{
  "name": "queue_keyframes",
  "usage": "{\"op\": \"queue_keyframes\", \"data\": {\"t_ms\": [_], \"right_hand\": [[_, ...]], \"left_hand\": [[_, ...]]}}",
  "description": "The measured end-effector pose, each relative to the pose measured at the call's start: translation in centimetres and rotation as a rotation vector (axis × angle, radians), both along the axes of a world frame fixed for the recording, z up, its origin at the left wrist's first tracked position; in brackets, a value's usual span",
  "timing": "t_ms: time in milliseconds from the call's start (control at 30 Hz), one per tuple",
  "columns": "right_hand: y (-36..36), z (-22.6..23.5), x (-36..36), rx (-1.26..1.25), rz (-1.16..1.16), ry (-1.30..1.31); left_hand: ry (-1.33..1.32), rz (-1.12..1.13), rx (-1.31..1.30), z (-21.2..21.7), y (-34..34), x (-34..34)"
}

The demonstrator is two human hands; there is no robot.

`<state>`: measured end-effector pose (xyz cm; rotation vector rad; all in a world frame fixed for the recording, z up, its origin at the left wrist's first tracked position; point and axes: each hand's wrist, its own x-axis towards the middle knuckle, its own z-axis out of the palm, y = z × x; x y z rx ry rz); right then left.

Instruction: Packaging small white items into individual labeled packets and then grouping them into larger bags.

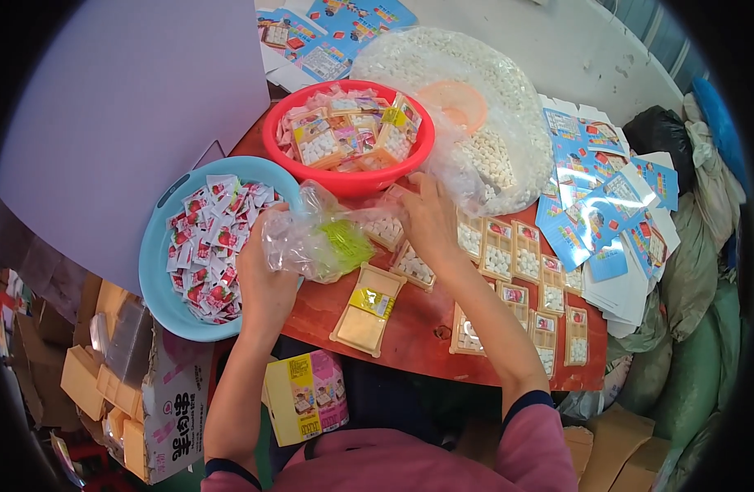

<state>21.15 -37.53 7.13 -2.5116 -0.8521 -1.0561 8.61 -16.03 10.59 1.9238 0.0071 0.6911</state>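
My left hand is closed at the crumpled clear plastic bag, which hides part of the fingers. Bright green thin pieces show through the plastic. My right hand has its fingers bent down beside the red bowl, over the end of a small tray of white pieces; what the fingertips grip is hidden. Another filled tray lies under that wrist. Nearer to me rests a beige tray with a yellow label band and no white pieces in it.
A blue basin of strawberry-printed sachets stands left. The red bowl holds packed trays. Behind lies a big clear bag of white pieces with an orange bowl. Filled trays and blue printed cartons are at right.
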Motion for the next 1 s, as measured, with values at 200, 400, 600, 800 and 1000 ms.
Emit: {"op": "queue_keyframes", "data": {"t_ms": [200,400,600,800,1000], "right_hand": [[3.2,5.6,1.4,0.439,0.216,0.564],[6.3,9.5,2.0,0.472,0.658,0.704],[5.9,10.9,1.2,0.626,0.863,0.767],[2.4,7.7,0.0,0.541,0.537,0.69],[2.7,5.3,-2.9,0.209,0.283,0.529]], "left_hand": [[0.003,-0.045,-0.075,1.9,0.1,3.4],[0.068,-0.149,-0.181,3.7,-0.8,7.5],[0.112,-0.132,-0.226,3.3,0.7,9.6],[-0.177,-0.058,-0.223,4.8,-1.2,9.6],[-0.208,-0.178,-0.452,7.7,-3.0,8.3]]}}
